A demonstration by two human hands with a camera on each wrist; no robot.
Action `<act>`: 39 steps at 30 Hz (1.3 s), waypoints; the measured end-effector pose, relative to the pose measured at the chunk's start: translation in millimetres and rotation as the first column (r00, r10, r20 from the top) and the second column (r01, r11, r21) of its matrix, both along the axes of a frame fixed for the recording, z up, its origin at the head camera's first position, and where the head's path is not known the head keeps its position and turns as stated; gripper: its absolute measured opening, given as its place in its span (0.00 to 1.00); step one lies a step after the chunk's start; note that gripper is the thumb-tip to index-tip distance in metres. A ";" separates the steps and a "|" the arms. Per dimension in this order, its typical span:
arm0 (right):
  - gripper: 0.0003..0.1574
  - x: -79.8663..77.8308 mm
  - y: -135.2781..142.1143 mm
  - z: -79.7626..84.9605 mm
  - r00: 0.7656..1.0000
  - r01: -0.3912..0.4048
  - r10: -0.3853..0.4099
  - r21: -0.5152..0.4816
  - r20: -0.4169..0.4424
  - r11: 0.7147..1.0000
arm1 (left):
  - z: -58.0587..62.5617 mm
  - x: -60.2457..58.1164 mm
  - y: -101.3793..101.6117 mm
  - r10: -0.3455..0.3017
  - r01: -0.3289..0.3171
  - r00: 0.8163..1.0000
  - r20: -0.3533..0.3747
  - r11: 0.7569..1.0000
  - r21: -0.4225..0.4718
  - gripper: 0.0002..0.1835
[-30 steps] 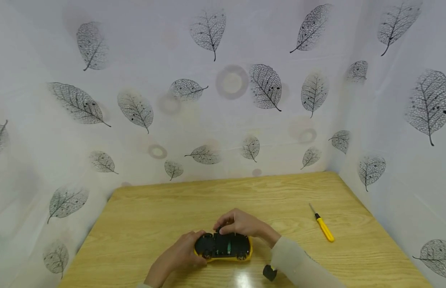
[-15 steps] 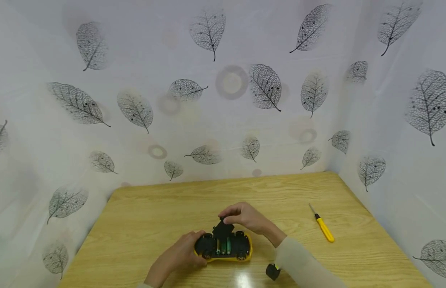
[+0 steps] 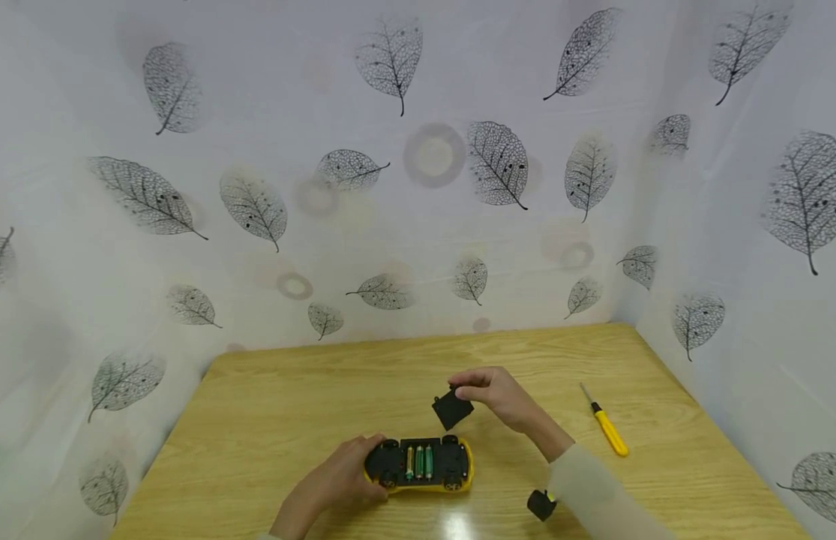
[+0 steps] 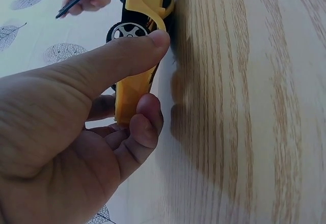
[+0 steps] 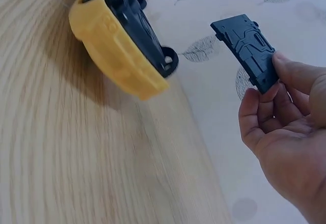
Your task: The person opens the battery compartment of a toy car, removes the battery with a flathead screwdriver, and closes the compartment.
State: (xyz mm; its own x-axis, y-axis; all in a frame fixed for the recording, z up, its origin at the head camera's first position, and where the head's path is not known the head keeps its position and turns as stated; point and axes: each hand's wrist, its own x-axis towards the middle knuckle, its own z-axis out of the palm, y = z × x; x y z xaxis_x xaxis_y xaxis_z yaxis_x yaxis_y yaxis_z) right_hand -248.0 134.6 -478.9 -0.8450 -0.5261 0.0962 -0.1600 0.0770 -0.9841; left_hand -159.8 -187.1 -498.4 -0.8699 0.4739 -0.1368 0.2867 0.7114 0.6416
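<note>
A yellow toy car [image 3: 465, 472] lies upside down on the wooden table, its black underside facing up. Several green batteries [image 3: 420, 463] show in its uncovered compartment. My left hand [image 3: 343, 472] grips one end of the car, and in the left wrist view the thumb lies by a silver-spoked wheel [image 4: 130, 31]. Beyond the car, my right hand [image 3: 501, 397] pinches a black battery cover [image 3: 453, 409] by its edge, held up apart from the car. Moulded ridges mark the cover's face [image 5: 248, 51] in the right wrist view.
A screwdriver [image 3: 609, 430] with a yellow handle lies on the right of the table [image 3: 289, 390]. Near the right sleeve sits a small black object [image 3: 541, 505] with a bit of yellow-green. A leaf-printed white curtain [image 3: 391, 225] surrounds the table's back and sides.
My right hand has lifted the battery cover off the car and carried it up and to the right, exposing the batteries. The left hand keeps its grip on the car.
</note>
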 end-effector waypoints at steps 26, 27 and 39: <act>0.34 -14.9 104.8 -4.2 0.933 0.354 -0.358 0.068 0.048 0.933 | 0.2 1.7 2.1 0.025 -0.025 1.000 0.010 0.999 -0.034 0.42; 0.34 -16.4 107.8 -6.0 0.929 0.363 -0.367 0.079 0.045 0.929 | 0.6 2.1 2.2 0.028 -0.028 1.000 0.009 0.999 -0.036 0.43; 0.31 -22.9 125.8 -23.5 0.897 0.428 -0.439 0.147 0.052 0.892 | 1.9 0.7 3.5 0.021 -0.020 0.999 0.036 0.999 -0.035 0.43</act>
